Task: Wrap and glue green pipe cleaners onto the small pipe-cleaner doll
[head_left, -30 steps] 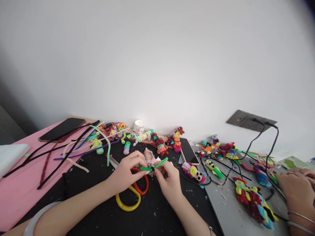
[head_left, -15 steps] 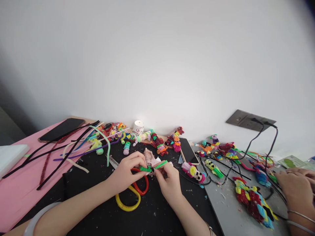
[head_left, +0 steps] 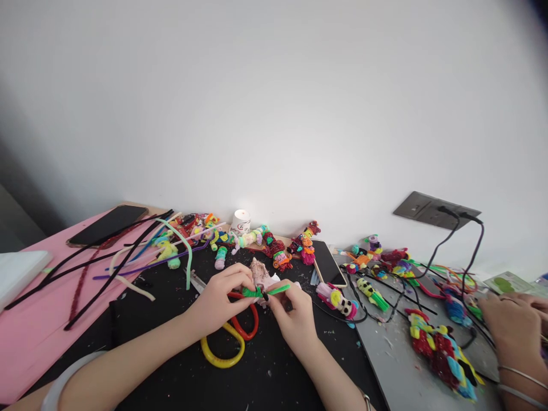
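My left hand [head_left: 223, 294] is closed, its thumb and fingers pinching the coiled part of a green pipe cleaner. A straight green end of this pipe cleaner [head_left: 279, 290] sticks out to the right, with a small black bit beside the coil. My right hand [head_left: 294, 314] is closed too, its thumb and fingertip pressed at the black bit and the green end. Under my left wrist lie scissors [head_left: 225, 361] with red and yellow handles. A crumpled beige-pink piece [head_left: 259, 273] lies just behind my fingertips.
Loose pipe cleaners [head_left: 120, 251] spread over a pink board [head_left: 34, 331] at left, near a dark phone [head_left: 108, 225]. Pipe-cleaner dolls [head_left: 276, 251], a paper cup [head_left: 241, 221] and another phone [head_left: 329, 264] line the wall. At right are cables and another person's hands [head_left: 514, 322].
The straight green end has tipped slightly lower between my hands. Both hands stay in nearly the same place.
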Demonstrator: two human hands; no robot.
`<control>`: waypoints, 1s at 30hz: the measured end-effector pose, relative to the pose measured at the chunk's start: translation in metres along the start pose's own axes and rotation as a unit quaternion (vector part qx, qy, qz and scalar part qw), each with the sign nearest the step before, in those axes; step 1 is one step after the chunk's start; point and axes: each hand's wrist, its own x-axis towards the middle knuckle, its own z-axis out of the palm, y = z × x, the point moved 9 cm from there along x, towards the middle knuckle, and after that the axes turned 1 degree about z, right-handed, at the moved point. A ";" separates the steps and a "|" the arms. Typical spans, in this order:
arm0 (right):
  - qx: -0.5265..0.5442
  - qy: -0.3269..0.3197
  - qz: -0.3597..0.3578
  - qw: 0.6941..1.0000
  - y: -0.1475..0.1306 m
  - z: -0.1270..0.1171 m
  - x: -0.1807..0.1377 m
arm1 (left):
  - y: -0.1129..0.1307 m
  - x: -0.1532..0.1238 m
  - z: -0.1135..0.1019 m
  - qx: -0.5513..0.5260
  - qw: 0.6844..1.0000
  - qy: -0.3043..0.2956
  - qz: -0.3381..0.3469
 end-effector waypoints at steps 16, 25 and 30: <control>-0.204 -0.104 0.092 0.969 0.040 0.005 0.005 | -0.007 0.006 -0.034 0.100 0.991 0.087 0.032; -0.242 -0.127 0.107 0.956 0.051 0.008 0.007 | -0.001 0.005 -0.033 0.124 0.985 0.069 0.099; -0.187 -0.083 0.102 0.974 0.058 -0.001 0.011 | 0.002 0.006 -0.036 0.138 0.982 0.068 0.113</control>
